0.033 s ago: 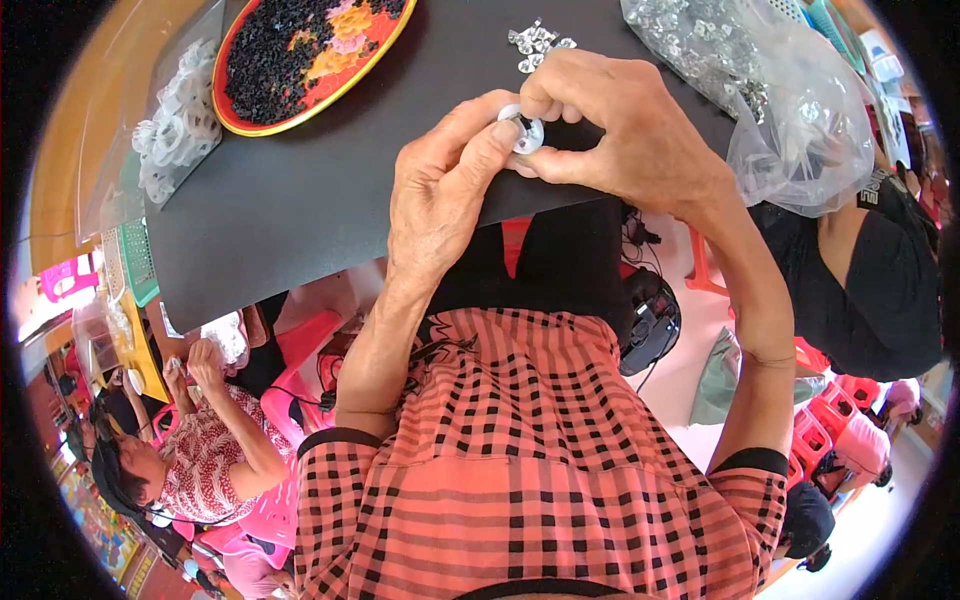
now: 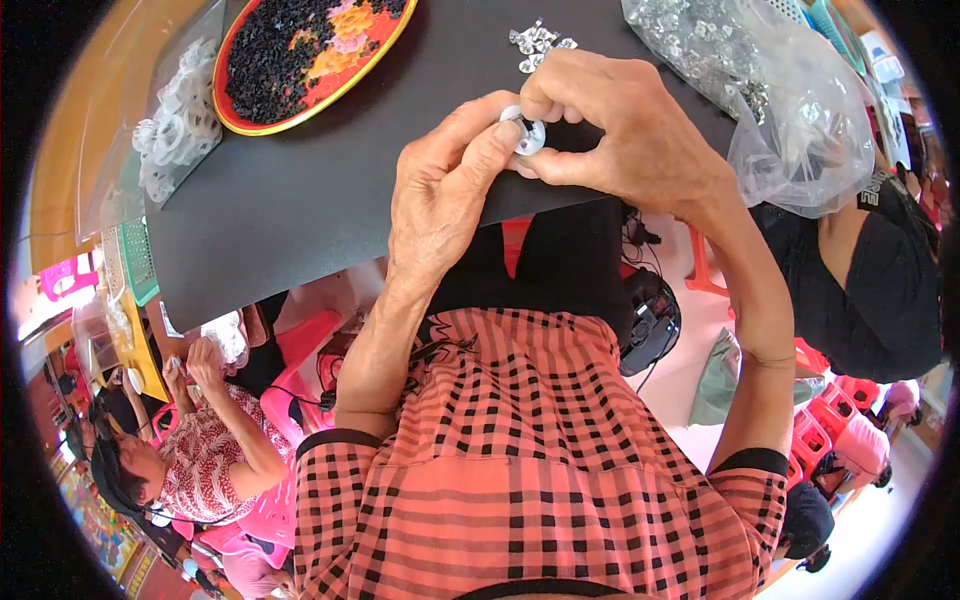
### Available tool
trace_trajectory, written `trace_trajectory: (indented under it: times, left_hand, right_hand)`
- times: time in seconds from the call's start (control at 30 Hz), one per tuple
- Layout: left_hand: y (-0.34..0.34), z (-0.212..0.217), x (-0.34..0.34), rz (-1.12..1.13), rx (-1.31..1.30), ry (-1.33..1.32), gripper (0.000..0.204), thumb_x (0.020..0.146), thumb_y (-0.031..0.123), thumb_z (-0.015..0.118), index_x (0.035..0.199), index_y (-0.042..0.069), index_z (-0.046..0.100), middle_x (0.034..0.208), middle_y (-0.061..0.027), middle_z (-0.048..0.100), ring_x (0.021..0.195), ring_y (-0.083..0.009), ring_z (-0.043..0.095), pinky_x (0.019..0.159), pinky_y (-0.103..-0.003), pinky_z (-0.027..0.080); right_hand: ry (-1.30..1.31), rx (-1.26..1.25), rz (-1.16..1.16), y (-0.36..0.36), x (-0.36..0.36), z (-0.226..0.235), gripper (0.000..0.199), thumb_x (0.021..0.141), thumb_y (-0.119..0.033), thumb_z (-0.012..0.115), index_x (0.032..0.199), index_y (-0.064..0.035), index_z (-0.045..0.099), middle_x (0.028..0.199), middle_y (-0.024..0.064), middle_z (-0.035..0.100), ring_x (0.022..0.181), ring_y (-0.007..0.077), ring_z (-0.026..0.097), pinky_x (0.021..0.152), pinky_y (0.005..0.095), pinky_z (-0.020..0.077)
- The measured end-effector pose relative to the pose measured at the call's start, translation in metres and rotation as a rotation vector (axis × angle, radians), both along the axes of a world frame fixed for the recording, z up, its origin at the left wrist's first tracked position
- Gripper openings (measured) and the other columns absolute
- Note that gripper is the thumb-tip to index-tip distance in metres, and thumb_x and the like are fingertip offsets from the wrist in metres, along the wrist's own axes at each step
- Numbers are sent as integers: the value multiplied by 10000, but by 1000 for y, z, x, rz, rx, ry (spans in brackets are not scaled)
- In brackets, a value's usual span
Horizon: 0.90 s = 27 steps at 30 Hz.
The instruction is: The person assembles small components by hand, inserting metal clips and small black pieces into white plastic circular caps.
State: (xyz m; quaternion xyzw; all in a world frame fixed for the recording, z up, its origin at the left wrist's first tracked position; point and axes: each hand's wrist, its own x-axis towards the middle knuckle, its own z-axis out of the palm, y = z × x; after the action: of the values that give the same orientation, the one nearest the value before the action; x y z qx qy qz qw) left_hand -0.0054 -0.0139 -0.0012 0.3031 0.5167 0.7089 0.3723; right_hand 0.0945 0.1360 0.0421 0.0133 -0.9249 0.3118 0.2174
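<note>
Over the dark tabletop I hold a small round white plastic ring with a dark piece in its middle. My left hand is closed on it, thumb pressed over its left side. My right hand pinches its right side, thumb at the lower edge and curled fingers above. The fingers partly cover the ring. Just beyond my right hand lies a small pile of shiny clear or metallic pieces. A round red tray holds many tiny black pieces, left of my hands.
A clear bag of white rings lies at the table's left edge. At the far right is a clear plastic bag with shiny pieces. A co-worker in a patterned top sits at left; another in black sits at right.
</note>
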Motion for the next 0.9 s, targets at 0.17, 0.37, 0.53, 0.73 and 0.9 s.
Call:
trace_trajectory:
  times: [0.17,0.37,0.53,0.73,0.9]
  left_hand:
    - [-1,-4,-2,-49,-41,-16,274,929,158,555,1124,-31,593,913,-29,630,821,-77,570,745,-214,461]
    - [-4,2,-3,-84,-88,39,268,933,158,545,1122,-26,594,902,-26,630,813,-76,567,732,-215,465]
    - [1,-3,-3,-19,31,-53,269,936,162,541,1118,-29,593,909,-27,621,808,-75,564,728,-213,467]
    - [2,-6,-4,-6,76,-204,296,942,168,528,1150,-40,562,972,-75,619,848,-115,592,766,-230,485]
    - [1,-6,-5,-5,98,-230,309,951,158,506,1169,-59,535,1014,-107,609,891,-166,616,819,-265,502]
  right_hand:
    - [-46,-93,56,2,-3,-3,255,623,-100,699,730,-19,482,664,103,509,621,257,552,570,344,443]
    - [-114,-174,54,1,-1,-1,259,627,-103,718,731,-17,497,664,94,519,600,217,548,570,314,450]
    - [12,-138,-7,-1,-1,-9,241,645,-92,738,787,-27,554,676,80,537,604,195,550,571,297,454]
    - [152,-169,-79,-12,5,-18,270,659,-76,748,892,-51,616,777,64,579,651,186,573,618,282,478]
    - [235,-1,-151,-20,6,-25,297,664,-77,746,941,-66,640,852,54,586,723,209,574,662,304,480]
